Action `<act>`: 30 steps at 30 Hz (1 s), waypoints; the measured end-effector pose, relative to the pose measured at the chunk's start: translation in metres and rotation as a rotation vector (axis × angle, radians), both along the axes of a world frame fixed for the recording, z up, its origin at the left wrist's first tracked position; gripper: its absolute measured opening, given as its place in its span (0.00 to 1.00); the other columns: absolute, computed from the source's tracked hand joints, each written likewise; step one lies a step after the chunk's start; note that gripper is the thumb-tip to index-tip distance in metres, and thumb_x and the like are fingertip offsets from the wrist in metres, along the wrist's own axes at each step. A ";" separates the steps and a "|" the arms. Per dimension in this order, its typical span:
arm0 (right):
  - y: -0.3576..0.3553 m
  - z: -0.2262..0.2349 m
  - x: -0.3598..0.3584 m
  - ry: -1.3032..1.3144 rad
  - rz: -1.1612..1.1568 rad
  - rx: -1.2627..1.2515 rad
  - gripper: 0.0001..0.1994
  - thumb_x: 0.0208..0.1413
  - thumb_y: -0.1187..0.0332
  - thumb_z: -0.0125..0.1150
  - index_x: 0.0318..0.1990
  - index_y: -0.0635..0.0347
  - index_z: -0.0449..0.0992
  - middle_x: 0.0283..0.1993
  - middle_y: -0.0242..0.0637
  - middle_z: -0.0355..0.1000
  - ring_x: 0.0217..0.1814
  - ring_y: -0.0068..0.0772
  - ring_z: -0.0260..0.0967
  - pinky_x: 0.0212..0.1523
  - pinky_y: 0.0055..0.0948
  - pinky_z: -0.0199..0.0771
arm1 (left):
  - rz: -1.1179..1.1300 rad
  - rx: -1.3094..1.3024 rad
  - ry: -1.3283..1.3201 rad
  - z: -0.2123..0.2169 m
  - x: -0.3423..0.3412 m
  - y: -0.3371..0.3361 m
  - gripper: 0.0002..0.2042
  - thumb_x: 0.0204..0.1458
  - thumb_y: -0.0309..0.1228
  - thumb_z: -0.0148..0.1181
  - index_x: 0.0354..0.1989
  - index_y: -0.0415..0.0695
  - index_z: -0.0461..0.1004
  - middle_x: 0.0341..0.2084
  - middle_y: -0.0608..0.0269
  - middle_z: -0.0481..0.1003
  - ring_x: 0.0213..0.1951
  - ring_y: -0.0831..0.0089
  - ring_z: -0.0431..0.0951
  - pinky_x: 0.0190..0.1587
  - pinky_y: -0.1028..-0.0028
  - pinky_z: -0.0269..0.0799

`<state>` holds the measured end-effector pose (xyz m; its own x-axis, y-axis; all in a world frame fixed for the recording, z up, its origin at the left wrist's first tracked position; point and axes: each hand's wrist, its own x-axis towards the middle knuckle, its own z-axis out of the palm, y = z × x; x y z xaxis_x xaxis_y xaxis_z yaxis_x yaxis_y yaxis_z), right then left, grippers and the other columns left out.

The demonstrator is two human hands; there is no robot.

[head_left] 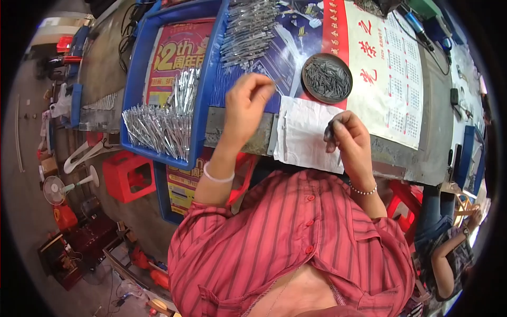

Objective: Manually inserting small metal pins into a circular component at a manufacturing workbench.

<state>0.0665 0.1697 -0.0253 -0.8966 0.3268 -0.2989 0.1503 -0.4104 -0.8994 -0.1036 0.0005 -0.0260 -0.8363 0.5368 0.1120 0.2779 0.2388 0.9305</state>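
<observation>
My left hand [247, 104] hovers near the table's front edge, beside a blue tray. Its thumb and forefinger are pinched together, and what they hold, if anything, is too small to name. My right hand [349, 138] is curled over the right side of a white sheet [303, 134], its fingertips darkened. Whatever its closed fingers grip is hidden. A round dish [327, 78] heaped with small dark slender pieces stands just beyond the sheet. Slim silvery metal pieces [248, 31] lie in a pile farther back, beyond my left hand.
The blue tray [200, 100] at left holds many similar silvery pieces [158, 129] over a printed sheet. A calendar poster [393, 74] covers the table's right part. Below stand a red stool [128, 177] and a fan [54, 190]. Another person's arm [443, 264] shows at lower right.
</observation>
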 end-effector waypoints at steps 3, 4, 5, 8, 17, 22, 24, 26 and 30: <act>-0.002 0.006 0.007 0.007 0.066 0.074 0.05 0.61 0.71 0.50 0.36 0.64 0.67 0.28 0.33 0.69 0.24 0.17 0.64 0.27 0.17 0.65 | 0.096 -0.175 0.504 -0.019 -0.043 0.009 0.03 0.46 0.23 0.60 0.29 0.41 0.74 0.26 0.57 0.72 0.31 0.60 0.74 0.34 0.66 0.67; -0.003 0.007 0.009 0.000 0.097 0.096 0.05 0.61 0.71 0.50 0.36 0.64 0.67 0.28 0.33 0.70 0.25 0.17 0.64 0.27 0.17 0.65 | 0.117 -0.238 0.607 -0.031 -0.056 0.009 0.03 0.46 0.24 0.61 0.28 0.42 0.74 0.26 0.58 0.71 0.32 0.60 0.73 0.35 0.64 0.66; -0.004 0.007 0.010 0.009 0.122 0.105 0.05 0.61 0.71 0.50 0.36 0.65 0.67 0.29 0.33 0.70 0.26 0.17 0.64 0.28 0.17 0.66 | 0.132 -0.313 0.689 -0.041 -0.066 0.008 0.03 0.44 0.25 0.61 0.28 0.44 0.74 0.28 0.60 0.71 0.36 0.61 0.72 0.37 0.62 0.63; -0.004 0.007 0.015 0.007 0.154 0.114 0.06 0.60 0.71 0.51 0.37 0.65 0.67 0.29 0.32 0.70 0.26 0.16 0.64 0.27 0.17 0.66 | 0.156 -0.449 0.826 -0.053 -0.085 0.006 0.04 0.44 0.26 0.61 0.29 0.45 0.75 0.29 0.62 0.71 0.38 0.63 0.72 0.38 0.63 0.63; 0.024 0.008 0.011 -0.044 0.102 0.389 0.04 0.57 0.74 0.52 0.37 0.65 0.69 0.28 0.33 0.70 0.27 0.20 0.68 0.29 0.21 0.70 | 0.161 -0.434 0.920 -0.035 -0.065 0.004 0.08 0.50 0.24 0.54 0.38 0.43 0.75 0.35 0.54 0.74 0.40 0.56 0.73 0.43 0.61 0.69; 0.058 -0.022 -0.043 0.216 -0.004 1.086 0.09 0.49 0.69 0.56 0.35 0.62 0.67 0.34 0.49 0.67 0.36 0.55 0.68 0.34 0.44 0.68 | 0.105 -0.248 0.627 -0.008 -0.001 -0.011 0.08 0.52 0.20 0.53 0.40 0.36 0.72 0.38 0.50 0.73 0.42 0.52 0.73 0.45 0.62 0.68; 0.064 -0.025 -0.058 0.018 0.098 1.314 0.08 0.47 0.71 0.57 0.35 0.61 0.68 0.33 0.47 0.66 0.35 0.50 0.69 0.34 0.42 0.71 | 0.074 -0.201 0.575 0.001 0.024 -0.012 0.07 0.53 0.20 0.52 0.39 0.35 0.72 0.37 0.50 0.73 0.41 0.52 0.73 0.44 0.62 0.68; 0.071 -0.034 -0.069 -0.001 0.126 1.532 0.10 0.43 0.71 0.59 0.35 0.61 0.70 0.34 0.44 0.67 0.37 0.46 0.70 0.35 0.39 0.73 | 0.048 -0.211 0.559 0.006 0.043 -0.012 0.07 0.53 0.20 0.52 0.39 0.35 0.72 0.36 0.49 0.73 0.40 0.52 0.73 0.44 0.62 0.68; 0.063 -0.040 -0.083 -0.006 0.149 1.735 0.09 0.39 0.70 0.61 0.32 0.58 0.74 0.37 0.40 0.70 0.40 0.38 0.71 0.35 0.31 0.73 | 0.016 -0.153 0.570 0.004 0.063 -0.023 0.06 0.52 0.20 0.52 0.38 0.35 0.73 0.34 0.48 0.72 0.37 0.52 0.74 0.40 0.62 0.69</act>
<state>-0.0167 0.2324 -0.0648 -0.9465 0.1666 0.2763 0.0990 0.9651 -0.2425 -0.0407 -0.0224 -0.0222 -0.6750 0.5700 0.4686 0.7193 0.3668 0.5900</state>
